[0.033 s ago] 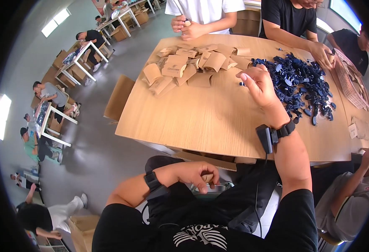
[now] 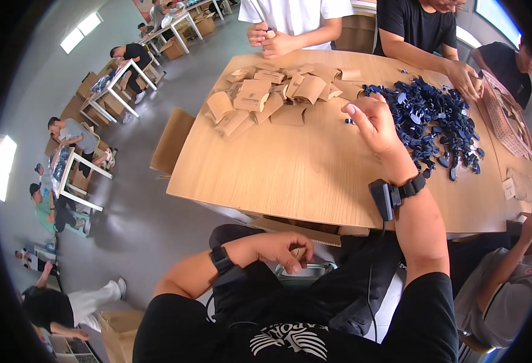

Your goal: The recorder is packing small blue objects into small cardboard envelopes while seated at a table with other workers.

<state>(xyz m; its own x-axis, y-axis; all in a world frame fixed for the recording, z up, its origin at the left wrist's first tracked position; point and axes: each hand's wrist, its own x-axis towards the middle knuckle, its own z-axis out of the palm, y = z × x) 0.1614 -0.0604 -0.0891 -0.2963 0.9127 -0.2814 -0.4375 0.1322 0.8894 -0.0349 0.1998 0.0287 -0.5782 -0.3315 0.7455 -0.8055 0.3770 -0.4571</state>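
My left hand (image 2: 281,249) is held low over my lap, below the table's near edge. Its curled fingers grip a small brown pillow box (image 2: 300,255), mostly hidden by the fingers. Over the table, my right hand (image 2: 376,126) is at the left edge of a heap of dark blue corded pieces (image 2: 432,121). Its thumb and fingers come together in a pinch, and whatever lies between them is hidden. A small blue bit (image 2: 349,121) shows just beside the thumb. Farther left lies a loose pile of brown pillow boxes (image 2: 252,95).
The wooden table (image 2: 266,175) has angled edges. An open carton (image 2: 173,142) stands at its left side, and a pink basket (image 2: 505,118) is at the right. Co-workers sit across and at my right. A metal-rimmed container (image 2: 323,269) is under my left hand.
My left hand and the box in it have shifted very slightly. My right hand stays in place. At the lower left, a person in the background has moved a little.
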